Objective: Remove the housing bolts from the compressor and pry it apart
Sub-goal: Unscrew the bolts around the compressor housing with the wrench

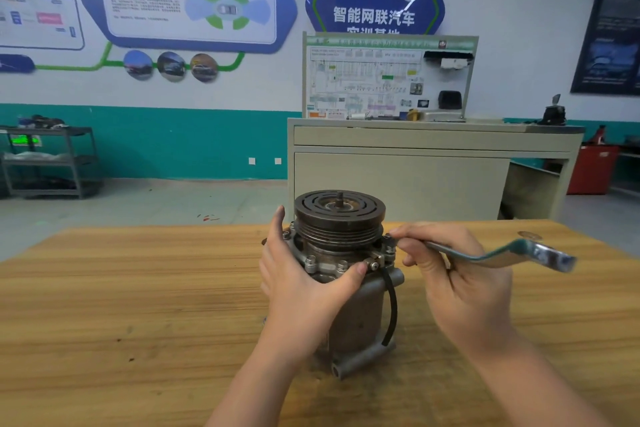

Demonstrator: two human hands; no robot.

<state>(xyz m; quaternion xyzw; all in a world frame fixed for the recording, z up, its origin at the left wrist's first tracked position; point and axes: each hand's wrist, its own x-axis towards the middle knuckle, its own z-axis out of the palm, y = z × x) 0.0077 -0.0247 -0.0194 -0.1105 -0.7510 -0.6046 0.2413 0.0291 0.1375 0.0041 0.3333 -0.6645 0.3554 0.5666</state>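
The compressor [349, 274] stands upright on the wooden desk [138, 288], near its middle, pulley end up. The grooved pulley [339, 215] sits on top with a short threaded shaft stub [340, 198] at its centre. Below the pulley a flange carries several housing bolts [310, 260] around its rim; those on the far side are hidden behind the pulley, so the full count cannot be read.

The left hand [298, 288] wraps the left side of the housing. Its grip is clenched on the compressor body: the thumb lies across the front flange and the fingers curve round the rear, their tips concealed except for one raised beside the pulley.

The right hand [457, 281] grasps a flat offset wrench [498, 253] near one end. The working end meets the flange at its right edge, at a bolt [388, 243], but fingers cover the contact, and whether the wrench seats on the bolt head cannot be determined. The free end of the wrench is blurred.

A black cable [392, 305] runs from a small clamp [375, 261] on the flange down the housing. The lower left housing is masked by the left wrist.

Behind the desk stands a beige cabinet [415, 177] bearing a wiring training board [384, 80]; its print is illegible.
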